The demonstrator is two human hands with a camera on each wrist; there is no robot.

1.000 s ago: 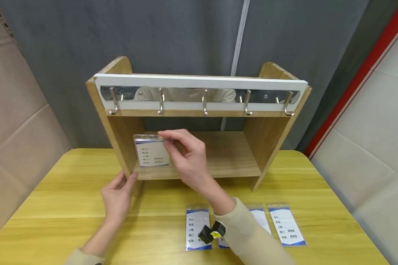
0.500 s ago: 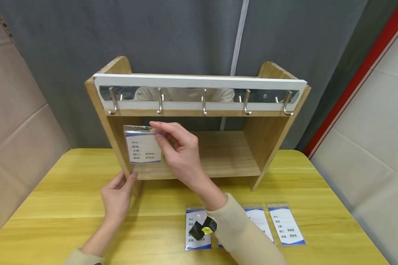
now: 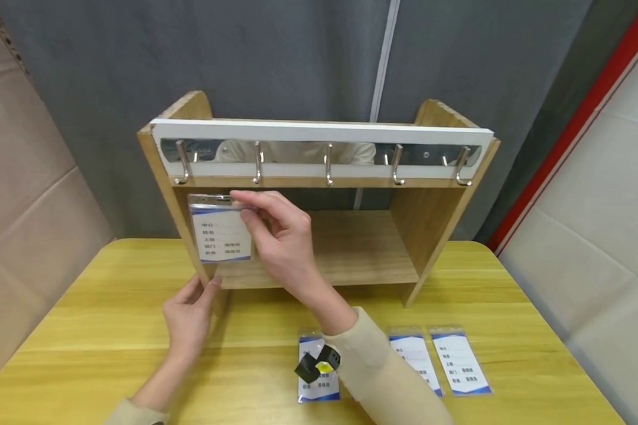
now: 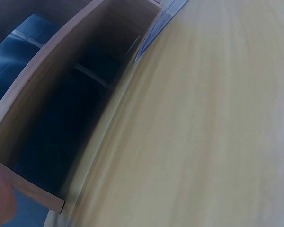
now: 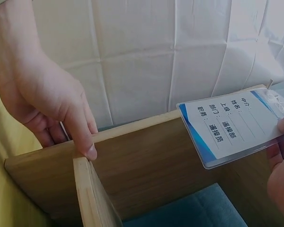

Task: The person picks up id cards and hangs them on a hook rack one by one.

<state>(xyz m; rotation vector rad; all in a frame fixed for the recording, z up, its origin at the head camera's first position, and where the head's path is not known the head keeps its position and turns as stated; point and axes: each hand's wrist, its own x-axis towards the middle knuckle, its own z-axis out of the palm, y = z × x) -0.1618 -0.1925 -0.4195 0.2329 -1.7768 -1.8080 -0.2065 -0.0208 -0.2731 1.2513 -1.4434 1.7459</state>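
The rack (image 3: 361,171) stands on a yellow table (image 3: 244,366) — grey curtain (image 3: 276,59) behind.

White ID badge (image 3: 222,236) here, blue bands top and bottom, black print; matching blue-and-white badges (image 3: 459,363) towards the worktop's (image 3: 85,330) front edge. That worktop's yellow, streaked with wood grain! Light-brown rack (image 3: 372,242), white rail (image 3: 319,129), silver hooks (image 3: 328,164), beige sleeve (image 3: 390,378), dark grey curtain (image 3: 298,59) beyond the back edge.

Head cam bright, even; L wrist view dim, hazy, pale sheen on table (image 4: 194,132) (v. dark under shelf (image 4: 43,66)).
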